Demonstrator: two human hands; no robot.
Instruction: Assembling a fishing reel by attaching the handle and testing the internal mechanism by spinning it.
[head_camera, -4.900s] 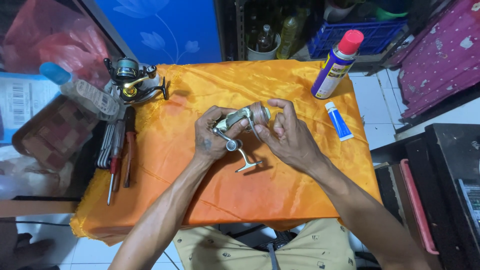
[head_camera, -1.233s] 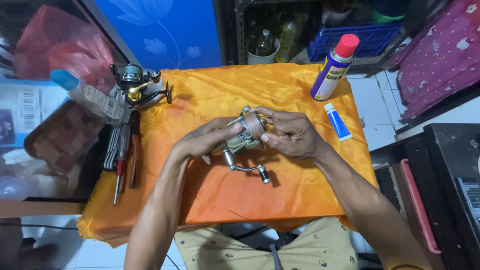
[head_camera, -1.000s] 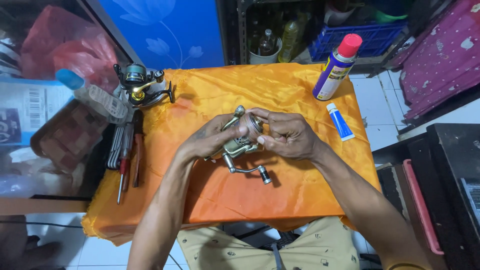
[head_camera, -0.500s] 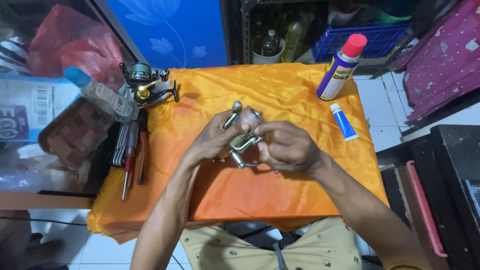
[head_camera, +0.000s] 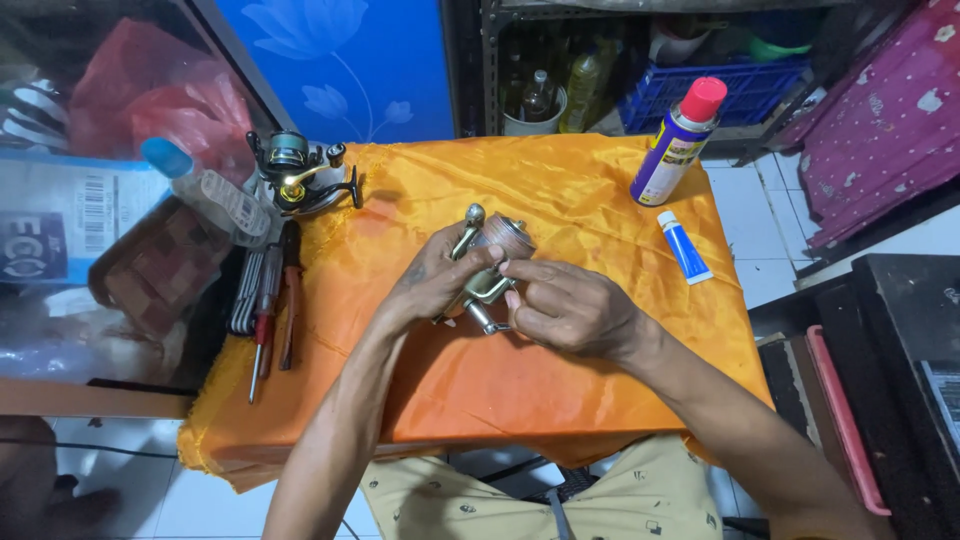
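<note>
A metal spinning fishing reel (head_camera: 487, 252) is held just above an orange cloth (head_camera: 560, 170) that covers a small table. My left hand (head_camera: 432, 278) grips the reel's body from the left. From the right, my right hand (head_camera: 566, 305) closes over the reel's lower part, with the forefinger laid across it. The reel's spool end points up and away from me. Its handle is mostly hidden under my right hand.
A second fishing reel (head_camera: 298, 176) lies at the cloth's far left corner. Screwdrivers and pliers (head_camera: 268, 300) lie along the left edge beside a clear bottle with a blue cap (head_camera: 205, 190). A spray can with a red cap (head_camera: 677, 141) and a small blue tube (head_camera: 684, 261) are at the right.
The reel has been turned in my hands: its handle, which stuck out low toward me, is now covered by my right hand, and the spool end points up.
</note>
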